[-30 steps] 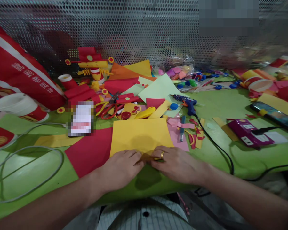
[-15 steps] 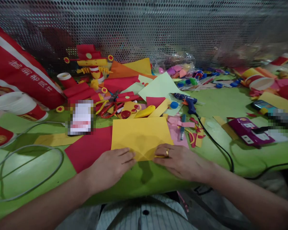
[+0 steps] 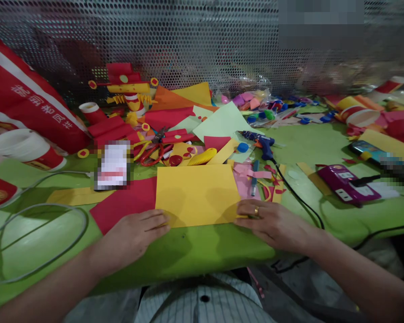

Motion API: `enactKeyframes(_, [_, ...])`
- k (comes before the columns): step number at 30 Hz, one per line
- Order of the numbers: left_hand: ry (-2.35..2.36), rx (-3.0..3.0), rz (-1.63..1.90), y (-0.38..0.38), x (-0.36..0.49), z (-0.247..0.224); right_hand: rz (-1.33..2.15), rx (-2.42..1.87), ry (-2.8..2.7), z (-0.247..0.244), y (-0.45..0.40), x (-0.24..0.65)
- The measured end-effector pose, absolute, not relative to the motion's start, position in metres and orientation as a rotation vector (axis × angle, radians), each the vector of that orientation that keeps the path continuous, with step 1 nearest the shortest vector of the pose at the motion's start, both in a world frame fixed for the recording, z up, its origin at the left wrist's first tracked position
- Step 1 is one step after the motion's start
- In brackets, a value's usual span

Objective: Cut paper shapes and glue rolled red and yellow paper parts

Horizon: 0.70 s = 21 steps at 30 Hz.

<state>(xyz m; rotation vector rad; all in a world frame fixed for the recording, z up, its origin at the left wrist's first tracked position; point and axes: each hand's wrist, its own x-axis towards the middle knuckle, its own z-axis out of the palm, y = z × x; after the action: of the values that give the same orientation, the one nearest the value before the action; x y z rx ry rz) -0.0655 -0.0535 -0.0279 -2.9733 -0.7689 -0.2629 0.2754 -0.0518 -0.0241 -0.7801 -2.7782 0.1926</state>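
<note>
A yellow sheet of paper (image 3: pixel 198 193) lies at the near side of the table, and its near edge runs between my two hands. At its lower left corner, my left hand (image 3: pixel 131 237) has its fingers closed together on the edge. My right hand (image 3: pixel 269 222), with a gold ring on one finger, grips the lower right corner the same way. Both thumbs are mostly hidden. Partly under the yellow paper on the left is a red sheet of paper (image 3: pixel 124 204).
Beyond the paper lie scissors (image 3: pixel 155 152), a glue gun (image 3: pixel 261 141) with a black cord, and paper scraps. A phone (image 3: pixel 112 166) and paper cups (image 3: pixel 23 146) stand left. A purple power strip (image 3: pixel 348 184) is on the right of the green table (image 3: pixel 202 251).
My hands have moved apart along the near edge of the yellow paper, from near its middle to its two lower corners. The paper has stayed nearly in place.
</note>
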Motion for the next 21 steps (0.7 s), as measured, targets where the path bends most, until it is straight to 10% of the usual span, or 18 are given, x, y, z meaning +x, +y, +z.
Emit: enactKeyframes(21, [-0.851, -2.910, -0.257, -0.061, -0.065, -0.008, -0.128, -0.912, -2.825, -0.017, -0.057, 0.267])
